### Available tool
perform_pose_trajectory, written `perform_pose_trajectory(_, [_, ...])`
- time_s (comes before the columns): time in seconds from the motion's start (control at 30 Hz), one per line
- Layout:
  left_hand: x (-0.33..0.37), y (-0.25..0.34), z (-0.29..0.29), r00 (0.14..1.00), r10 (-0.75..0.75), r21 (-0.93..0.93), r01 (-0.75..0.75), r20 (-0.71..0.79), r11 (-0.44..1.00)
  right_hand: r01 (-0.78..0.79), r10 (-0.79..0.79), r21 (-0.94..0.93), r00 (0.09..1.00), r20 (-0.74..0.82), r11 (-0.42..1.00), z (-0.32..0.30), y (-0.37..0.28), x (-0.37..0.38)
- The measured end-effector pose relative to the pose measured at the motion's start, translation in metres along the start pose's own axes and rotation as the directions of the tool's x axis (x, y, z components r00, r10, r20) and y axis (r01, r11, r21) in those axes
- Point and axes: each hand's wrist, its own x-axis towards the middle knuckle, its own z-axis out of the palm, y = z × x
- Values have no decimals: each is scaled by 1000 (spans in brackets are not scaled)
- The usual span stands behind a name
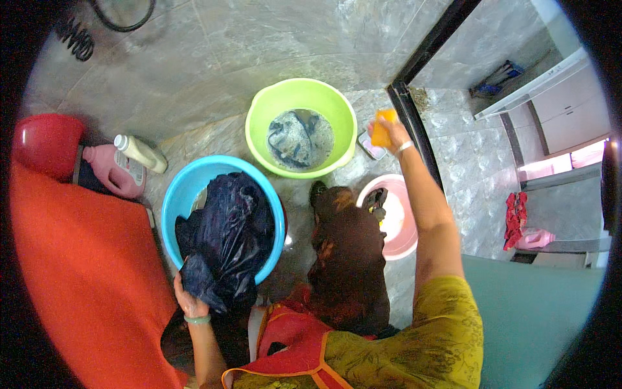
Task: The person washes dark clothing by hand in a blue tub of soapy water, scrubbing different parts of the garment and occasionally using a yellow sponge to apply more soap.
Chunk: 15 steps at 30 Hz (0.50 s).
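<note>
My right hand (396, 137) is stretched out to the far right, its fingers closed round an orange bar of soap (385, 128). Just under it, a small pale soap dish (371, 146) lies on the floor. My left hand (188, 299) grips the edge of a dark navy wet garment (230, 223), which is heaped in a blue basin (170, 214) and hangs over its near rim. Part of the left fingers is hidden by the cloth.
A lime green basin (257, 107) with greyish cloth in sudsy water (300, 139) stands beyond. To the right is a pink basin (405, 243) holding dark cloth. Pink (110, 170) and white (140, 153) bottles and a red basin (46, 146) stand left. A black door frame (414, 129) runs along the right.
</note>
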Motion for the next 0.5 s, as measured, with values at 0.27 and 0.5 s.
perform_pose_trajectory(0.27, [7,10,32,975,12,138,19,-220,990,162,249,493,706,-663,855,-85,200,86])
perform_pose_trajectory(0.5, [-19,14,32,936,51,231,33,-349,972,-100,543,697,707,-452,710,-62,191,103])
